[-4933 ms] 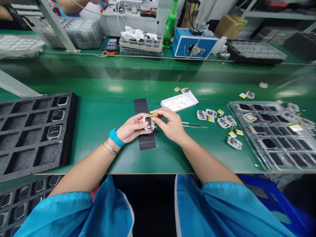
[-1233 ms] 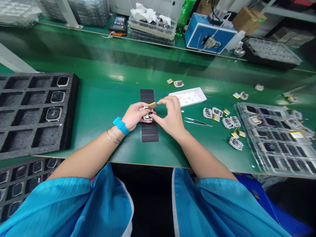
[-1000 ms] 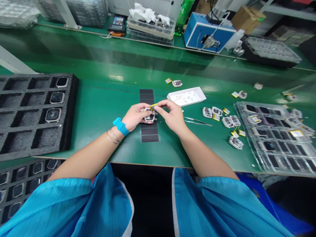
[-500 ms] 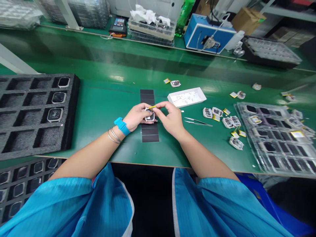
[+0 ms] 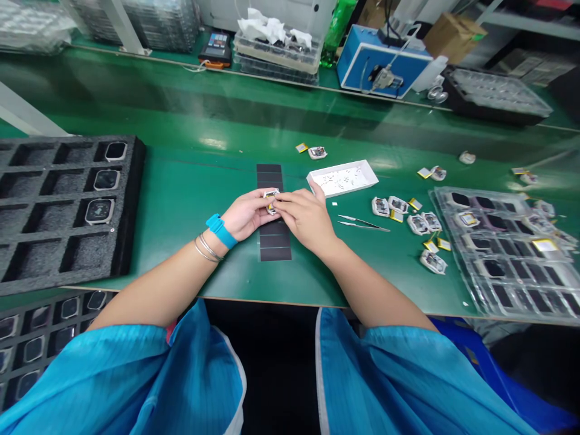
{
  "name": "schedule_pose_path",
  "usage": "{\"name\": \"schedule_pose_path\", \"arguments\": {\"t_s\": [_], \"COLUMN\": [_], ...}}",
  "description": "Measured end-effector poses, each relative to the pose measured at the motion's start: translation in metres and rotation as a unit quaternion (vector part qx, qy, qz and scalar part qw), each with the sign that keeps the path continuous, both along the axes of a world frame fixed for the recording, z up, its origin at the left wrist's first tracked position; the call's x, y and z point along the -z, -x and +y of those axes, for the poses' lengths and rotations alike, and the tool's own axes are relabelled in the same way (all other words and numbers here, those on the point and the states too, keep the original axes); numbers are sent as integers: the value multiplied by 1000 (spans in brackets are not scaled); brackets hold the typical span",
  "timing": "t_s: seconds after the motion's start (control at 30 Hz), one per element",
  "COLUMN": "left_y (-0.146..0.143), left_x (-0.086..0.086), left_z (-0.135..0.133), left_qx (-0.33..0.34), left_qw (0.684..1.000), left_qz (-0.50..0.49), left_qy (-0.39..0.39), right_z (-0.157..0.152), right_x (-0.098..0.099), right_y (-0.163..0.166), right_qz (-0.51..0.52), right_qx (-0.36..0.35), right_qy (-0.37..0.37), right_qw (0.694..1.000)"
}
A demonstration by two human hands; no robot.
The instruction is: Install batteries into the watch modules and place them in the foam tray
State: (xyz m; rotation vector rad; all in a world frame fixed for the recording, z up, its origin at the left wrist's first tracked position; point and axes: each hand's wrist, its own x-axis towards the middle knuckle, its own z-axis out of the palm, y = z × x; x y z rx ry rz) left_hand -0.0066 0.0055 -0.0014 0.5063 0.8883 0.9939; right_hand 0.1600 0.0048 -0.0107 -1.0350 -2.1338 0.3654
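two hands, one watch case [image 5: 272, 193]: left hand [image 5: 247, 214] grips it, right hand [image 5: 308, 220] bunched at yellow battery [image 5: 270, 206], pinch unclear; lopsided push could crease battery or slip case.

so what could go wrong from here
The yellow-edged piece might shift or get squeezed in the white casing, which the left hand holds under the fingers of the right hand.

The white tray, close beside the right hand, could be bumped and spill.

The tweezers lie loose near that wrist and may get brushed aside.
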Motion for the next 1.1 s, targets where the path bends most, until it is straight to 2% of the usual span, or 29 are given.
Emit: {"name": "schedule_pose_path", "arguments": {"t_s": [0.1, 0.17, 0.23, 0.3, 0.37, 0.53, 0.63, 0.7, 0.77, 0.9, 0.97, 1.0, 1.07, 1.1], "left_y": [2, 3, 4, 5, 5, 3, 3, 8, 18, 63, 98, 117, 151, 165], "left_x": [1, 1, 2, 3, 5, 10, 6, -3, -17, -42, -45, -43, -35, -29], "left_z": [0, 0, -1, -1, -1, -1, 4, 6, 1, -40, -70, -85, -111, -121], "left_qx": [14, 23, 37, 52, 59, 54, 66, 57, 17, -87, -159, -211, -300, -322], "left_qw": [999, 998, 995, 993, 990, 986, 984, 984, 984, 965, 923, 878, 758, 701], "left_qz": [7, 14, 20, 28, 36, 33, 63, 91, 108, 153, 268, 360, 539, 610], "left_qy": [-37, -64, -85, -103, -121, -154, -153, -144, -144, -194, -225, -235, -209, -180], "right_z": [7, 12, 15, 16, 14, 9, 13, 17, 18, 12, 13, 16, 32, 45], "right_x": [6, 10, 14, 15, 14, 14, 21, 26, 28, 25, 20, 16, 4, -4], "right_y": [-4, -7, -7, -6, -4, 0, 0, 0, 0, -1, -1, -1, -2, -2], "right_qz": [47, 117, 188, 237, 261, 293, 296, 295, 293, 290, 269, 244, 155, 89], "right_qx": [-1, -11, -53, -103, -122, -84, -52, -36, -26, 11, 32, 35, 27, 22], "right_qy": [29, 90, 197, 297, 343, 313, 300, 281, 252, 191, 161, 149, 121, 99], "right_qw": [998, 989, 961, 919, 894, 899, 905, 913, 922, 938, 949, 958, 980, 991]}}
